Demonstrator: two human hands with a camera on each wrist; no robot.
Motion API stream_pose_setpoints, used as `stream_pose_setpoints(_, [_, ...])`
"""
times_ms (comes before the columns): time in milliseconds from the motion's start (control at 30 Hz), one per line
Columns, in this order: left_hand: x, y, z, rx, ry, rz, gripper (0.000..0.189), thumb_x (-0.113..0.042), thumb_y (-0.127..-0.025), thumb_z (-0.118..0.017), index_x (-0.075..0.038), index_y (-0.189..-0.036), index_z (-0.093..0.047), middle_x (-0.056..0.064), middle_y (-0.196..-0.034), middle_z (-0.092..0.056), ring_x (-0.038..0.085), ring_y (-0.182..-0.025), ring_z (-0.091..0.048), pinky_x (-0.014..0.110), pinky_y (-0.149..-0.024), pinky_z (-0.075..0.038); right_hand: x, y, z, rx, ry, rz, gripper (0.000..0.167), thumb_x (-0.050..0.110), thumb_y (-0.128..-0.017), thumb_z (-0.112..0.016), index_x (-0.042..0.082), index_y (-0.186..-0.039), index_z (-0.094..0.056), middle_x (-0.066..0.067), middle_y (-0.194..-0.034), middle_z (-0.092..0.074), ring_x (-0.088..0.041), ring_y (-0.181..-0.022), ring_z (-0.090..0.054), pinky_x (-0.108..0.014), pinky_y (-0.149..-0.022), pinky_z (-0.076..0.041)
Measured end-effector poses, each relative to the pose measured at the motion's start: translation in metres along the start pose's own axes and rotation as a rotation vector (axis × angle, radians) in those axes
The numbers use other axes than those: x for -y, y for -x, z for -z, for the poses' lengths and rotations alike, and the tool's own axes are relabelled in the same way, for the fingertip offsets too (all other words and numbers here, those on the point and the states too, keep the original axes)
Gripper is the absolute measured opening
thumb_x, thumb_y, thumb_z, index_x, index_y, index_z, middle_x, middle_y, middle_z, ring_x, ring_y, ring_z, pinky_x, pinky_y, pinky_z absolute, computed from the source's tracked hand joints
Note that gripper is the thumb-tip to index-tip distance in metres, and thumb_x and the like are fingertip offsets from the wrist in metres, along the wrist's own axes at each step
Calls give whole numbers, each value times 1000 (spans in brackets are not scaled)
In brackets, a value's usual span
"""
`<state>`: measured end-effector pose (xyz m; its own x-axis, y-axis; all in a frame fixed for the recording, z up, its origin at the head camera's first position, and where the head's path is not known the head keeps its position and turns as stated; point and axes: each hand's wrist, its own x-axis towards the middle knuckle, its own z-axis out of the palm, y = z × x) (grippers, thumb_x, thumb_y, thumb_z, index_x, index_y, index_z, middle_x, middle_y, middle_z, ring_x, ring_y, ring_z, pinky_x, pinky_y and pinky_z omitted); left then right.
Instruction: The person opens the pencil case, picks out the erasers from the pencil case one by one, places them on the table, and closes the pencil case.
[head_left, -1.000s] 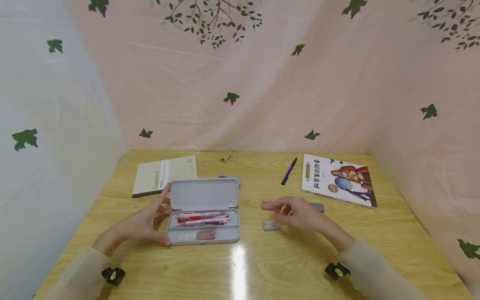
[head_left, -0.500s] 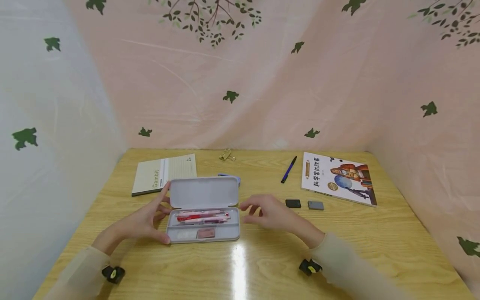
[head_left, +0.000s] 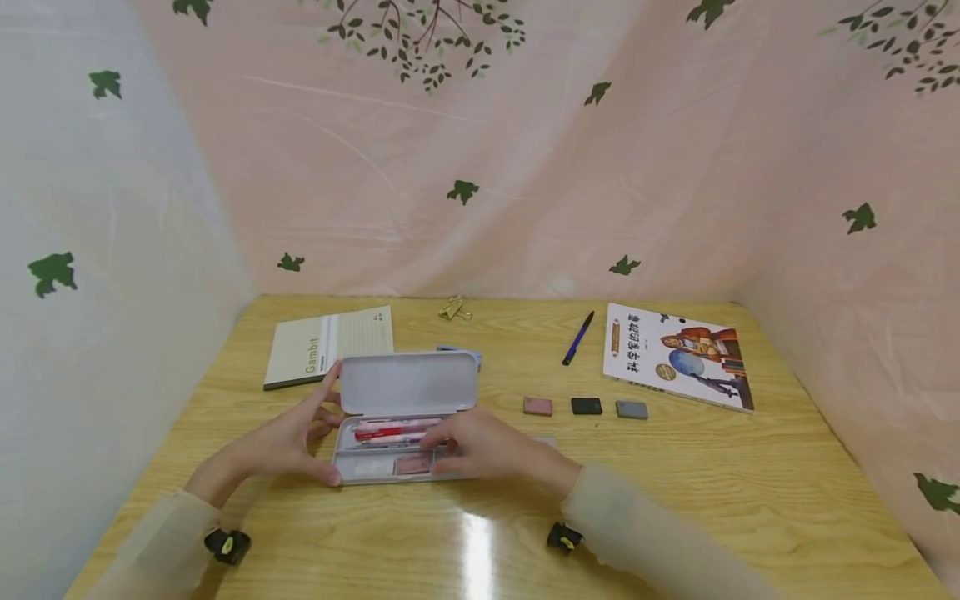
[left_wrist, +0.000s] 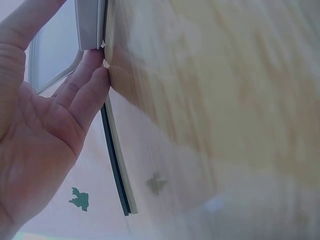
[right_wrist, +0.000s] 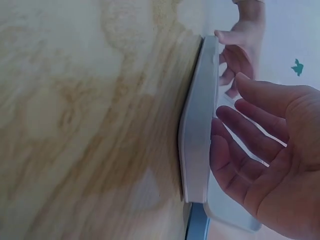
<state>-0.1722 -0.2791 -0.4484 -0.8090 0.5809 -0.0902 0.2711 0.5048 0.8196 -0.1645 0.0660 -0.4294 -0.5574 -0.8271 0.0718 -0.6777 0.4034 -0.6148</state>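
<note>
An open pencil case [head_left: 408, 383], light grey, stands on the table with its lid raised. Several pens [head_left: 390, 433], pink and red, lie in its long rear compartment. In front of them are a whitish eraser [head_left: 372, 466] and a pink eraser [head_left: 412, 464]. My left hand [head_left: 285, 442] grips the case's left end, thumb at the front corner and fingers by the lid and back. My right hand [head_left: 487, 442] is over the right end, bent fingertips just right of the pink eraser. The right wrist view shows its fingers loosely bent, with nothing visible between them.
A pink block [head_left: 537, 406], a black block [head_left: 587, 406] and a grey block [head_left: 632, 409] lie in a row to the right. Behind are a notebook [head_left: 300, 350], a gold binder clip [head_left: 454, 309], a blue pen [head_left: 578, 338] and an illustrated book [head_left: 675, 354].
My right hand has moved left, from the loose blocks at the right to over the case's right end. The pink and black blocks it covered show again. My left hand stays put.
</note>
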Motion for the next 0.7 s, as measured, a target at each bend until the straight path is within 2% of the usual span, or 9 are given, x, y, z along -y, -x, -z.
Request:
stream_pose_setpoints(133, [0, 0, 0, 2, 3, 1, 147, -27, -70, -96, -31, -160, 20, 17, -143, -35, 34, -126, -54, 52, -111, -37, 4, -5, -4, 13, 24, -31, 28, 21, -92, -77, 10, -118, -76, 2, -105, -75, 0, -77, -57, -12, -72, -48])
stream_pose_setpoints(367, [0, 0, 1, 8, 12, -10, 147, -27, -69, -96, -34, -160, 20, 18, -143, -35, 34, -126, -53, 52, -112, -37, 12, -8, -8, 10, 98, -76, 27, 24, -92, -78, 13, -117, -76, 7, -107, -74, -4, -80, -62, -11, -75, -47])
stream_pose_setpoints(600, [0, -1, 1, 8, 10, -11, 147, -27, -69, -96, -28, -161, 20, 18, -143, -35, 35, -126, -53, 52, -112, -36, 16, -13, -11, 30, 173, -78, 25, 23, -92, -78, 15, -115, -77, 11, -92, -72, 2, -69, -53, -12, -67, -44])
stream_pose_setpoints(700, [2, -1, 1, 8, 2, -5, 147, -28, -70, -96, -30, -160, 20, 18, -143, -35, 34, -126, -54, 52, -112, -36, 15, -16, -14, 34, 192, -77, 24, 21, -91, -79, 15, -114, -77, 11, -89, -69, 1, -71, -54, -12, -66, -43])
